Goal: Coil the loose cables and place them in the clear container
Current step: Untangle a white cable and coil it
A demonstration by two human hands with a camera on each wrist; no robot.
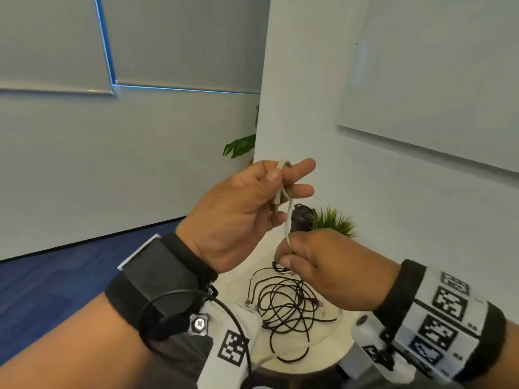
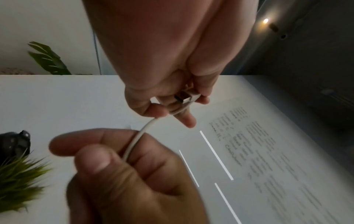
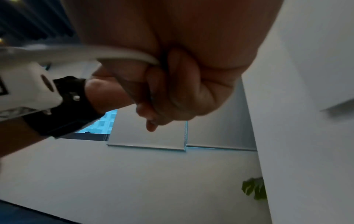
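A white cable (image 1: 287, 220) runs between my two raised hands. My left hand (image 1: 252, 203) pinches its plug end with a small loop over the index finger; the left wrist view shows the metal plug (image 2: 184, 97) between thumb and fingers. Just below, my right hand (image 1: 306, 262) grips the same white cable (image 2: 134, 142) in a fist, seen again as the white cable (image 3: 132, 56) in the right wrist view. A tangle of thin black cable (image 1: 286, 307) lies on the small round white table (image 1: 331, 349) under the hands. I see no clear container.
A small green plant (image 1: 334, 220) and a dark object (image 1: 302, 217) stand at the table's far side against a white wall. A whiteboard (image 1: 438, 80) hangs on the right. Blue carpet (image 1: 56, 282) spreads to the left.
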